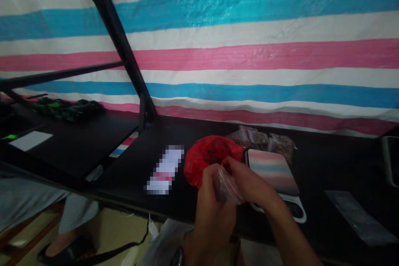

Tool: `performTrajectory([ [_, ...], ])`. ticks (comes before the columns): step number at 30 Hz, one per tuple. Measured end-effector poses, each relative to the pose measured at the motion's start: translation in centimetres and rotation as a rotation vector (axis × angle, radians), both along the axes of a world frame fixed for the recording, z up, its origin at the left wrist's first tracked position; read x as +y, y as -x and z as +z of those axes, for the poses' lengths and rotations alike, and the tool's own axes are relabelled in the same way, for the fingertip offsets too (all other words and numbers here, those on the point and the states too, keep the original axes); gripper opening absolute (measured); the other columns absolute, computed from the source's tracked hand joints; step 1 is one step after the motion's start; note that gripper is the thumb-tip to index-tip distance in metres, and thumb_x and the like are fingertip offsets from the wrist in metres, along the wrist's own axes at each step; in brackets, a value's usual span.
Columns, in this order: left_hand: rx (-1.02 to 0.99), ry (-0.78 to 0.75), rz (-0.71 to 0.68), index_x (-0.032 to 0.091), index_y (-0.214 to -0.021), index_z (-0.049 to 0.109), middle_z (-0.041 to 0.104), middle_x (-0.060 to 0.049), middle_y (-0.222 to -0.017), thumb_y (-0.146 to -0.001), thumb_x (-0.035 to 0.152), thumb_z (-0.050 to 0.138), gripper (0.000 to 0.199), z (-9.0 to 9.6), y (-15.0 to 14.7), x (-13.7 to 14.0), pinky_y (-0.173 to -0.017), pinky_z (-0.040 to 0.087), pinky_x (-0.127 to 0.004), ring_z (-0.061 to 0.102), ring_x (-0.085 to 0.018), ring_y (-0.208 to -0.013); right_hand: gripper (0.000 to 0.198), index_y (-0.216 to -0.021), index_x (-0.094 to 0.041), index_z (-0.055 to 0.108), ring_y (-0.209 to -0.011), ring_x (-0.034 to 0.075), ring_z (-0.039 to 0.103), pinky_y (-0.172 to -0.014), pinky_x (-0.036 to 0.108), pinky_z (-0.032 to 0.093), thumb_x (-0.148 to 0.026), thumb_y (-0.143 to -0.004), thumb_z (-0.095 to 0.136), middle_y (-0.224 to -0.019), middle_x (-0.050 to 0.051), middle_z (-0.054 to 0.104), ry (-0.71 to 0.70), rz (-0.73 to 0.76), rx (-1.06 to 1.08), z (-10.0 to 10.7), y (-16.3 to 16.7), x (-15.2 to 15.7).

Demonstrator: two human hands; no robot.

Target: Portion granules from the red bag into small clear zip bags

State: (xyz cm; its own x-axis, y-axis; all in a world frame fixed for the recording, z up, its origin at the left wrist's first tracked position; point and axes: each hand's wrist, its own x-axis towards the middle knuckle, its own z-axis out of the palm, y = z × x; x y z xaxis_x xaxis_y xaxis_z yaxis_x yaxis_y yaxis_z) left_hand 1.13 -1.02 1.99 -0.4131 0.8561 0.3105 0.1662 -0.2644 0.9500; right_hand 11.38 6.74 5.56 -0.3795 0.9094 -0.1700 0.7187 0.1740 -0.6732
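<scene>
A small clear zip-lock bag (228,188) is between my two hands, over the front of the black table. My left hand (212,199) is closed on its left side, thumb up. My right hand (245,176) has its fingers bent in at the bag's upper end; the fingertips are partly hidden. Just beyond the hands sits a red plastic bag (198,158) with its mouth open and dark contents inside, hard to make out. To the right, beside my right hand, lies a white digital scale (271,170) with a shiny weighing plate.
Filled clear zip-lock bags (282,143) of brownish material lie behind the scale. Flat clear bags (358,216) are at the right. A blurred-out white sheet or screen (165,170) lies left. A black metal post (124,54) rises there. Another person's foot (67,247) shows below.
</scene>
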Motion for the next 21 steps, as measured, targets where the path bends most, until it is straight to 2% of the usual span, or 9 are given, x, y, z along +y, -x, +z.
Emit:
performTrajectory([
  [1,-0.019,0.019,-0.031,0.026,-0.107,0.06,0.068,-0.002,-0.089,-0.083,0.025,0.074,0.028,-0.4,0.5,0.7,-0.065,0.059,-0.033,0.068,-0.019,-0.073,0.011,-0.1,-0.019,0.065,-0.089,0.021,0.072,-0.074,0.029,0.047,-0.02,-0.089,0.063,-0.1,0.008,0.079,0.01,0.016,0.006,0.0,-0.2,0.0],
  [3,-0.034,0.023,-0.055,0.024,-0.119,0.059,0.07,-0.004,-0.102,-0.083,0.025,0.077,0.04,-1.0,1.7,1.8,-0.077,0.061,-0.035,0.071,-0.021,-0.088,0.013,-0.102,-0.019,0.064,-0.09,0.022,0.071,-0.076,0.03,0.046,-0.02,-0.09,0.061,-0.103,0.009,0.078,0.049,0.012,0.007,0.1,-0.5,0.1],
  [5,-0.013,0.019,-0.072,0.024,-0.129,0.057,0.069,-0.008,-0.119,-0.081,0.024,0.081,0.053,-1.4,2.8,2.1,-0.091,0.06,-0.038,0.071,-0.024,-0.106,0.012,-0.101,-0.019,0.064,-0.089,0.023,0.07,-0.075,0.031,0.045,-0.025,-0.092,0.06,-0.101,0.009,0.077,0.065,-0.028,-0.005,0.1,-0.7,0.2],
  [7,0.011,0.013,-0.11,0.024,-0.132,0.058,0.067,-0.01,-0.126,-0.082,0.024,0.081,0.055,-1.6,3.7,2.0,-0.096,0.058,-0.039,0.068,-0.025,-0.113,0.013,-0.1,-0.019,0.064,-0.088,0.023,0.069,-0.075,0.032,0.044,-0.029,-0.093,0.06,-0.1,0.009,0.077,0.079,-0.048,-0.013,0.1,-0.7,0.4],
  [9,0.029,0.003,-0.14,0.024,-0.121,0.063,0.069,-0.008,-0.115,-0.087,0.028,0.076,0.037,-1.9,4.1,1.7,-0.089,0.057,-0.036,0.068,-0.023,-0.103,0.012,-0.099,-0.019,0.064,-0.089,0.023,0.069,-0.077,0.033,0.044,-0.028,-0.093,0.059,-0.1,0.009,0.076,0.084,-0.058,-0.004,0.2,-0.8,0.4],
  [11,0.039,-0.004,-0.118,0.023,-0.104,0.065,0.066,-0.004,-0.096,-0.092,0.032,0.072,0.016,-2.0,4.4,1.7,-0.078,0.056,-0.031,0.065,-0.019,-0.086,0.011,-0.099,-0.02,0.064,-0.09,0.022,0.069,-0.078,0.033,0.045,-0.026,-0.093,0.057,-0.099,0.008,0.076,0.088,-0.062,0.013,0.4,-0.7,0.5],
  [12,0.04,-0.005,-0.094,0.022,-0.096,0.065,0.064,-0.002,-0.088,-0.093,0.033,0.071,0.013,-2.0,4.5,1.8,-0.073,0.054,-0.029,0.062,-0.018,-0.079,0.01,-0.099,-0.02,0.064,-0.09,0.022,0.069,-0.078,0.032,0.045,-0.025,-0.093,0.057,-0.098,0.007,0.076,0.089,-0.064,0.021,0.5,-0.7,0.5],
  [17,-0.013,0.019,-0.032,0.021,-0.079,0.061,0.058,0.002,-0.071,-0.092,0.041,0.07,0.025,-1.6,4.9,2.7,-0.062,0.048,-0.025,0.056,-0.015,-0.066,0.01,-0.099,-0.022,0.064,-0.083,0.02,0.068,-0.073,0.03,0.045,-0.028,-0.097,0.057,-0.09,0.003,0.074,0.066,-0.074,0.121,1.1,-0.6,0.6],
  [21,-0.026,0.077,-0.009,0.022,-0.077,0.058,0.059,0.003,-0.067,-0.089,0.043,0.071,0.027,-1.8,5.2,3.3,-0.06,0.047,-0.025,0.056,-0.015,-0.063,0.007,-0.099,-0.022,0.063,-0.086,0.019,0.07,-0.077,0.03,0.049,-0.023,-0.095,0.058,-0.092,0.002,0.073,0.019,-0.099,0.268,2.0,-0.5,0.5],
])
